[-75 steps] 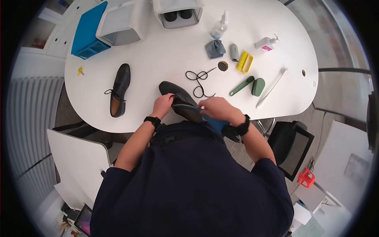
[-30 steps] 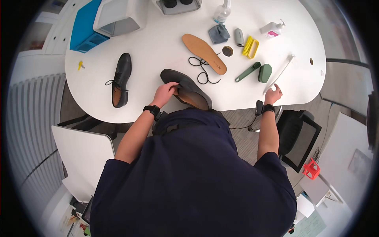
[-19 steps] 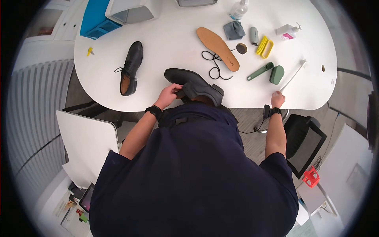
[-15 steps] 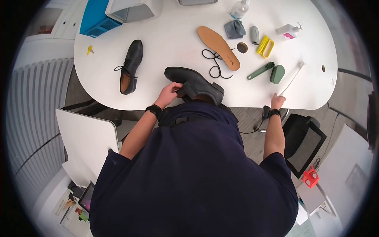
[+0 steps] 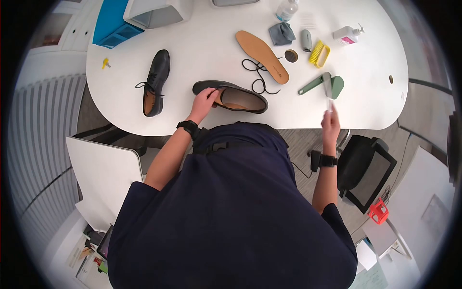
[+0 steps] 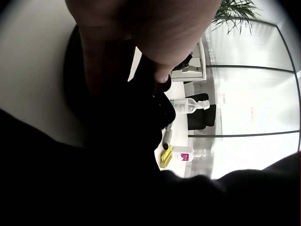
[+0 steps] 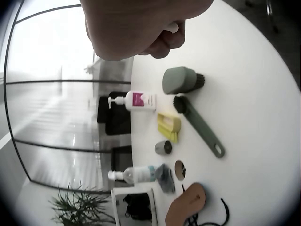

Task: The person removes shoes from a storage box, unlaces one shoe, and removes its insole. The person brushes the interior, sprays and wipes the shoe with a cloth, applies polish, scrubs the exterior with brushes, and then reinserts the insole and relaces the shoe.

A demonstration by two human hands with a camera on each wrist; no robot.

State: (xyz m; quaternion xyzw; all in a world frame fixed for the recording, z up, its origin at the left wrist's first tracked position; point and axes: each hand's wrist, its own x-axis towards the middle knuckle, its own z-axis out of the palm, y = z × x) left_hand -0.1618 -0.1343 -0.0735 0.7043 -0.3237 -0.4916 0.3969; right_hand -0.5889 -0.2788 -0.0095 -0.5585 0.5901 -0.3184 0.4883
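My left hand (image 5: pixel 203 105) pinches the front edge of the opening of a black leather shoe (image 5: pixel 257 105) at the table's near edge. The shoe lies with its opening facing up, its brown lining in view and no lace in it. In the left wrist view the shoe is mostly dark. Right of it, my right hand (image 5: pixel 331 126) grips a thin white long-handled brush (image 5: pixel 329 86), blurred in motion over the green brushes. The handle's white end (image 7: pixel 172 28) pokes out of the fist in the right wrist view. A tan insole (image 5: pixel 262 55) lies across a loose black lace (image 5: pixel 260 77).
A laced black shoe (image 5: pixel 159 72) stands at left. At right are a green handled brush (image 5: pixel 310 85), a green block brush (image 5: pixel 338 86), a yellow brush (image 5: pixel 319 54), a grey cloth (image 5: pixel 282 33), a pump bottle (image 5: pixel 347 35) and a spray bottle (image 5: pixel 287 10).
The right hand left the shoe, took up the white brush from the table and brought it leftward. The insole now lies on the table. The left hand's shoe has turned opening up.
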